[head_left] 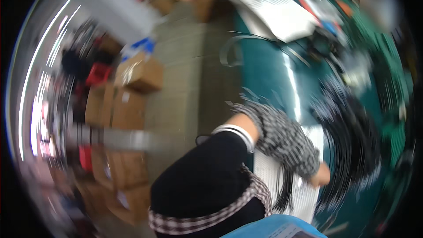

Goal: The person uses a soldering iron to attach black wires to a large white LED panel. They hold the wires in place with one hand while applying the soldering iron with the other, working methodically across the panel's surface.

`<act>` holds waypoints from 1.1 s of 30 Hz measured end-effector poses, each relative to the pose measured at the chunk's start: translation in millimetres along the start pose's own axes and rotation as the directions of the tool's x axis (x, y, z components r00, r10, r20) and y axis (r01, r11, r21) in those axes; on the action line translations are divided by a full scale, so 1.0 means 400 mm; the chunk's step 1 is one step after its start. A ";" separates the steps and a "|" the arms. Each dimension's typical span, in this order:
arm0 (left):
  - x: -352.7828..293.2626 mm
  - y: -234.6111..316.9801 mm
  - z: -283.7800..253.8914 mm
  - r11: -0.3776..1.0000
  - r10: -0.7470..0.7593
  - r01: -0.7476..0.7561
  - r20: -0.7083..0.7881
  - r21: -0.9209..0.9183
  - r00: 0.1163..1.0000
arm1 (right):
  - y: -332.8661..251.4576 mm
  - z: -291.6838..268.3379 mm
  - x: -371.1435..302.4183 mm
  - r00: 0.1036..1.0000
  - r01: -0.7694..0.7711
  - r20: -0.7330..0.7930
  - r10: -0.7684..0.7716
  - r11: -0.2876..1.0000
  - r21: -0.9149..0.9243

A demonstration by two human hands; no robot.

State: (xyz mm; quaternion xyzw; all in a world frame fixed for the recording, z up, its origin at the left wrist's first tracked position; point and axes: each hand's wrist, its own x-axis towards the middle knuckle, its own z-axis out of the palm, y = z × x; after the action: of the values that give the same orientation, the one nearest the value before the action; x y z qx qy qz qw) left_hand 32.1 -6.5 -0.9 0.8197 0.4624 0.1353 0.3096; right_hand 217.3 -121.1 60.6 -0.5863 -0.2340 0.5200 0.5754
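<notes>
My left arm, in a black short sleeve with white bands and a grey checked oversleeve (286, 145), bends over the green tabletop (269, 72). My left hand (321, 175) is by the edge of a white ribbed sheet (302, 200), its fingers smeared by motion and partly hidden. A thick bundle of thin black cables (352, 143) lies just right of the hand. A smaller bunch of black cables (285, 189) hangs over the sheet beside the forearm. My right hand does not show.
White sheets (273, 11) with cables on them lie farther up the table, near a dark tangled object (324, 42). Cardboard boxes (128, 110) are stacked on the left beyond the floor aisle (176, 83). Green material (392, 61) borders the table's right side.
</notes>
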 end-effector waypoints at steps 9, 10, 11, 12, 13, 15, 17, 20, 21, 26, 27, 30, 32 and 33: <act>0.055 -0.112 0.032 0.957 0.216 -0.241 -0.159 -0.162 0.963 | 0.080 0.160 0.038 0.947 0.064 0.309 -0.086 0.995 0.080; 0.062 -0.110 0.024 0.956 0.231 -0.257 -0.176 -0.140 0.957 | 0.080 0.165 0.038 0.943 0.061 0.322 -0.086 0.994 0.086; 0.062 -0.114 0.019 0.957 0.239 -0.265 -0.195 -0.117 0.951 | 0.082 0.172 0.038 0.937 0.053 0.338 -0.082 0.994 0.093; 0.062 -0.119 0.014 0.963 0.236 -0.255 -0.191 -0.085 0.953 | 0.089 0.175 0.033 0.934 0.045 0.348 -0.076 0.994 0.099; 0.058 -0.126 0.014 0.963 0.234 -0.256 -0.204 -0.088 0.950 | 0.091 0.178 0.030 0.931 0.038 0.357 -0.074 0.994 0.106; 0.070 -0.128 0.002 0.955 0.260 -0.285 -0.221 -0.085 0.940 | 0.094 0.184 0.038 0.933 0.039 0.351 -0.084 0.990 0.134; 0.074 -0.141 -0.001 0.950 0.290 -0.307 -0.212 -0.052 0.933 | 0.097 0.181 0.046 0.933 0.028 0.351 -0.080 0.988 0.152; 0.081 -0.161 0.009 0.967 0.250 -0.253 -0.197 0.011 0.948 | 0.101 0.173 0.049 0.932 0.006 0.356 -0.066 0.986 0.166; 0.085 -0.157 0.011 0.972 0.232 -0.234 -0.203 0.016 0.951 | 0.098 0.168 0.055 0.934 0.003 0.353 -0.064 0.985 0.171; 0.088 -0.158 0.019 0.981 0.162 -0.179 -0.190 -0.079 0.968 | 0.096 0.138 0.062 0.932 -0.012 0.358 -0.056 0.982 0.187; 0.087 -0.155 0.027 0.981 0.151 -0.171 -0.197 -0.090 0.969 | 0.094 0.128 0.063 0.931 -0.017 0.360 -0.052 0.982 0.186; 0.062 -0.132 0.038 0.979 0.141 -0.165 -0.188 -0.119 0.972 | 0.091 0.096 0.060 0.930 -0.036 0.365 -0.037 0.981 0.191; 0.035 -0.101 0.036 0.975 0.165 -0.184 -0.152 -0.123 0.974 | 0.089 0.070 0.049 0.934 -0.038 0.355 -0.039 0.978 0.206; 0.027 -0.093 0.033 0.975 0.172 -0.189 -0.146 -0.118 0.974 | 0.086 0.064 0.048 0.936 -0.041 0.350 -0.036 0.977 0.209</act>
State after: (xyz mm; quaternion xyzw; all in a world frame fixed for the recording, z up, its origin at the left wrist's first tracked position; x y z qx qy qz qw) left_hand 19.6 11.9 -35.4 0.8252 0.3959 0.2483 0.3173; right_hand 190.3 -101.1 27.6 -0.4192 -0.2751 0.6391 0.5832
